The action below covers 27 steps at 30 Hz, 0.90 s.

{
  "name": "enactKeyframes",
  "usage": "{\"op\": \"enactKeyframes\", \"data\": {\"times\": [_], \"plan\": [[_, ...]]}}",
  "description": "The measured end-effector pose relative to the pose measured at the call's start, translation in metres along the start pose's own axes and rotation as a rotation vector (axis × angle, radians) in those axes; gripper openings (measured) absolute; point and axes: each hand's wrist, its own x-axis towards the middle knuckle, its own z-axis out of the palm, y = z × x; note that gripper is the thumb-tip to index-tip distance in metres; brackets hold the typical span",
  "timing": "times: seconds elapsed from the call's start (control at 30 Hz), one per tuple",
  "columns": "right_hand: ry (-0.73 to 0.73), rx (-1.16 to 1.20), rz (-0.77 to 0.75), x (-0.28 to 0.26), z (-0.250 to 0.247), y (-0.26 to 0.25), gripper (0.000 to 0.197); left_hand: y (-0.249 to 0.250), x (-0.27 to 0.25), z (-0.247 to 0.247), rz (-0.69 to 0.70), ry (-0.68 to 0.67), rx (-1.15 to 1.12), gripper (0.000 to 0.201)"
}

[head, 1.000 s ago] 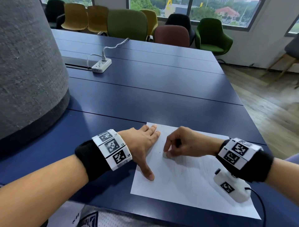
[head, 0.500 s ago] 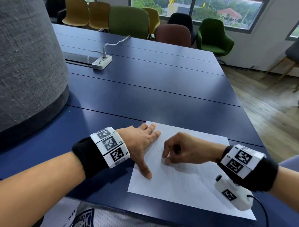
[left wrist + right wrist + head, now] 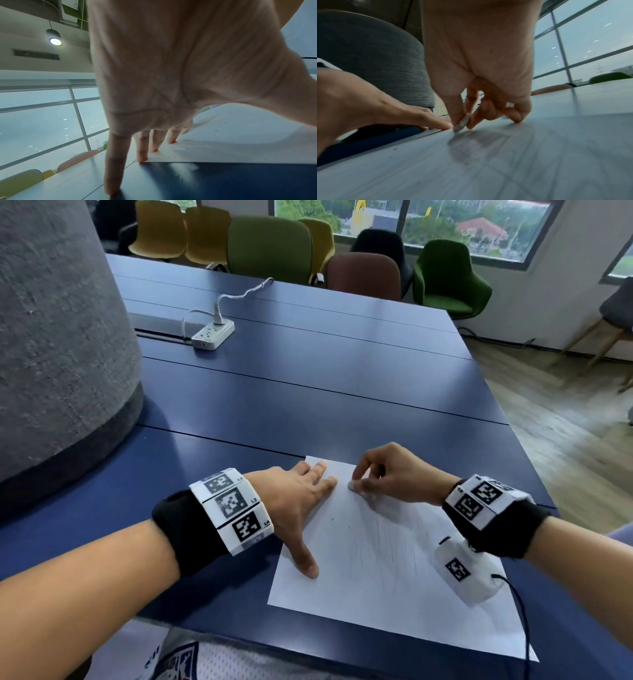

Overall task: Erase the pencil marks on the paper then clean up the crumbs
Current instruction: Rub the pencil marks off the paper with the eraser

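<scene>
Head view: left hand (image 3: 294, 498) presses flat, fingers spread, on smooth white paper (image 3: 387, 573); right hand (image 3: 394, 474) pinches a small pale eraser (image 3: 352, 486) against it.

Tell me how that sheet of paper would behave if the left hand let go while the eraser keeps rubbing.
The paper is one thin sheet on a smooth blue table, so it would probably slide or crumple under the eraser. The left hand pins it with spread, straight fingers. It looks floppy: its far edge seems slightly lifted in the left wrist view.
</scene>
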Motion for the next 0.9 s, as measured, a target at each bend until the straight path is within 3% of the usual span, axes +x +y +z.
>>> {"op": "enactKeyframes", "data": {"times": [0.1,0.23,0.37,0.53,0.67,0.8,0.83,0.9], "plan": [[0.092,0.041,0.033,0.001,0.007,0.005,0.013,0.001,0.000,0.000,0.001,0.000,0.006,0.142],[-0.093,0.024,0.015,-0.009,0.006,-0.002,0.012,0.002,0.000,-0.002,-0.003,-0.011,0.010,0.143],[0.089,0.061,0.078,-0.001,0.002,0.004,0.015,0.003,-0.001,-0.003,-0.006,-0.019,0.009,0.143],[-0.096,0.016,0.035,-0.012,0.004,-0.004,0.013,0.004,-0.002,-0.004,-0.007,-0.023,0.013,0.143],[0.075,0.031,0.063,-0.008,0.002,0.002,0.014,0.005,-0.003,-0.005,-0.014,-0.018,0.013,0.143],[-0.136,-0.007,-0.016,-0.023,0.009,-0.006,0.009,0.006,-0.002,-0.006,-0.022,-0.034,0.018,0.144],[-0.133,-0.017,-0.012,-0.022,0.007,-0.006,0.009,0.006,-0.002,-0.006,-0.024,-0.038,0.019,0.144],[0.006,-0.012,0.029,-0.014,0.003,-0.001,0.011,0.006,-0.002,-0.007,-0.022,-0.037,0.019,0.144]]}}
